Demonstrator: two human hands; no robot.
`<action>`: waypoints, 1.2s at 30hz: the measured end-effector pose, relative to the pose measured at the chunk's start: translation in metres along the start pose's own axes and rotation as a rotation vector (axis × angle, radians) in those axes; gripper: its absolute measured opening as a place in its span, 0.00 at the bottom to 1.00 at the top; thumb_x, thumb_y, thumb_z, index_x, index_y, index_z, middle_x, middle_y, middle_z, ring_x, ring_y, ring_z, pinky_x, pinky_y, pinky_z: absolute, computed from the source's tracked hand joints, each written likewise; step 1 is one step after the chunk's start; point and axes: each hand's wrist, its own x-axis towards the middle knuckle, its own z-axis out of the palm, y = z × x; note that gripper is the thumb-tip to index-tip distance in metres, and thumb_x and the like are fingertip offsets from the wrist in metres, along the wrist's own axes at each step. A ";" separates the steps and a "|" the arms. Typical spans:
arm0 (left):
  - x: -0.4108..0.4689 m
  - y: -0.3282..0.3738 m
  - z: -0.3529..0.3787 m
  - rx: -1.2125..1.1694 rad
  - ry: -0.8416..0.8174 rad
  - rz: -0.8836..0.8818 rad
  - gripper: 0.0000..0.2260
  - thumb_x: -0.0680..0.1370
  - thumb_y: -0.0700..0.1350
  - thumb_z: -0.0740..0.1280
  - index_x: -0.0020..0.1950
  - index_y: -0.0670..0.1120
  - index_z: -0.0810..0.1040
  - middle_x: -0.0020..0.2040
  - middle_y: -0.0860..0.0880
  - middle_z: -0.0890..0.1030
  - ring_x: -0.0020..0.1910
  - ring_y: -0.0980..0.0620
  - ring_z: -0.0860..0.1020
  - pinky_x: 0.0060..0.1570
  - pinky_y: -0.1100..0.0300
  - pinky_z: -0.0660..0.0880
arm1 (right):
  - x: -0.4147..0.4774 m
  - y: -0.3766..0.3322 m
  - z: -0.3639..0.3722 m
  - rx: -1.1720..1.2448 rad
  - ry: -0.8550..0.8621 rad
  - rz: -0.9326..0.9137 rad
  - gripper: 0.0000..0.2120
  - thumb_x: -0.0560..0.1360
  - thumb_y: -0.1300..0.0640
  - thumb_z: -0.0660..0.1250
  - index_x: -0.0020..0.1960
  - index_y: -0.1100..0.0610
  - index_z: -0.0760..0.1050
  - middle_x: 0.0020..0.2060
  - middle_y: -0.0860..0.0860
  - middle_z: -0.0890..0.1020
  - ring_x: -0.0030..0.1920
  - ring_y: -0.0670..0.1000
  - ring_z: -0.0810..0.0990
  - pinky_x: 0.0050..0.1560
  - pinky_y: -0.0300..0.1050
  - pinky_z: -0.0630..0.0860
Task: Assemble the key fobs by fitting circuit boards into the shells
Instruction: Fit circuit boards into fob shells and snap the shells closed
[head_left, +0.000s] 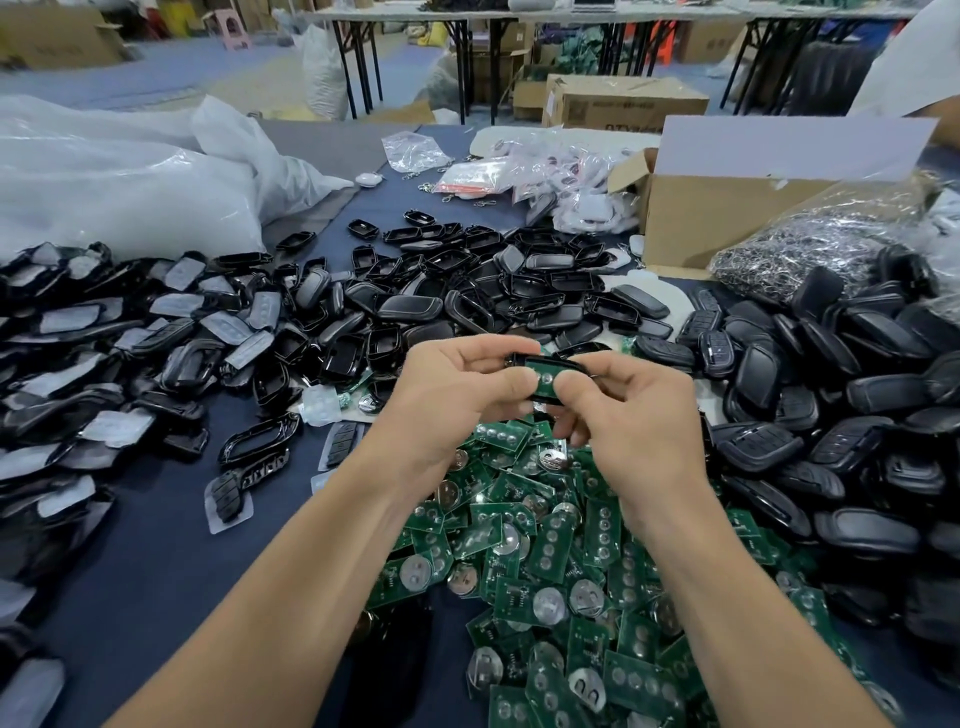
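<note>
Both hands meet above the table's middle, holding one black key fob shell (524, 359) with a green circuit board (545, 379) lying in it. My left hand (457, 395) grips the shell's left end, thumb on the board. My right hand (628, 415) pinches the right end, thumb against the board's edge. Under my forearms lies a heap of green circuit boards (561, 582) with round metal contacts.
Empty black shells (467, 291) are piled behind my hands. Shells with grey film (104, 353) cover the left, closed fobs (841, 415) the right. A cardboard box (727, 208), white bags (119, 182) and a bag of metal rings (810, 244) stand at the back.
</note>
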 end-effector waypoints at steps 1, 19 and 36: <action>-0.001 0.000 -0.001 0.005 -0.033 -0.014 0.11 0.77 0.32 0.73 0.49 0.47 0.89 0.46 0.43 0.88 0.42 0.49 0.86 0.41 0.62 0.83 | 0.001 0.001 -0.001 0.011 -0.006 0.002 0.10 0.77 0.61 0.72 0.43 0.47 0.85 0.30 0.54 0.84 0.28 0.51 0.81 0.32 0.47 0.76; -0.004 -0.004 0.007 0.419 0.095 0.204 0.09 0.73 0.42 0.75 0.48 0.56 0.86 0.38 0.51 0.88 0.36 0.50 0.88 0.42 0.50 0.86 | -0.001 0.007 0.001 -0.103 -0.034 -0.070 0.09 0.81 0.58 0.67 0.42 0.51 0.81 0.29 0.52 0.82 0.26 0.49 0.74 0.27 0.46 0.71; 0.001 -0.003 0.002 0.182 0.033 0.055 0.15 0.74 0.28 0.74 0.51 0.47 0.87 0.41 0.46 0.89 0.39 0.50 0.87 0.41 0.62 0.82 | 0.003 0.011 -0.002 -0.022 -0.133 -0.055 0.07 0.75 0.52 0.67 0.48 0.43 0.83 0.34 0.51 0.86 0.34 0.54 0.84 0.35 0.52 0.81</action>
